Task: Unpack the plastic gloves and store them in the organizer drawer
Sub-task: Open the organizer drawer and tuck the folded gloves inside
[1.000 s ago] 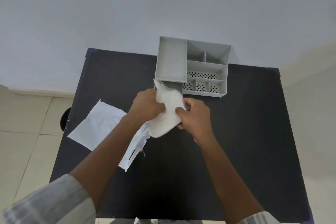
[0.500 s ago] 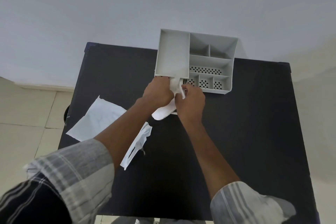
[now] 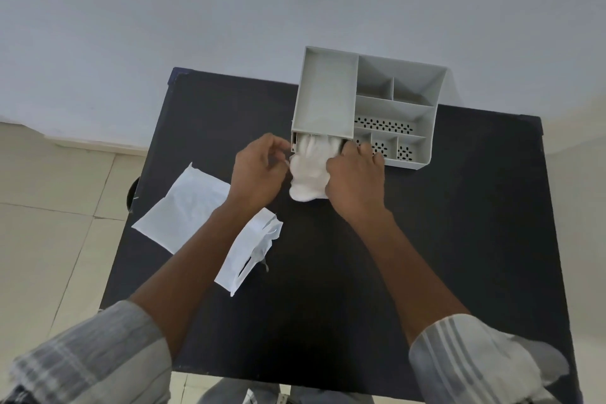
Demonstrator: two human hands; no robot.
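Observation:
A grey organizer [image 3: 393, 108] with several compartments stands at the far edge of the black table [image 3: 426, 256]. A white bundle of plastic gloves [image 3: 310, 170] lies partly inside the drawer opening low on the organizer's front left, and its near end rests on the table. My right hand [image 3: 355, 174] presses on the bundle's right side, fingers at the drawer opening. My left hand [image 3: 257, 170] sits at the bundle's left side, fingertips pinched at the drawer's left edge; what they pinch is unclear.
A flat white sheet [image 3: 183, 210] lies on the table's left part. A torn white packet [image 3: 251, 252] lies under my left forearm. The table's right half is bare. Tiled floor [image 3: 49, 223] shows at left, and a pale wall [image 3: 229, 10] stands behind.
Both hands carried the glove bundle away from me, from mid-table to the organizer's front. Its far end now sits in the drawer opening. The torn packet stayed on the table.

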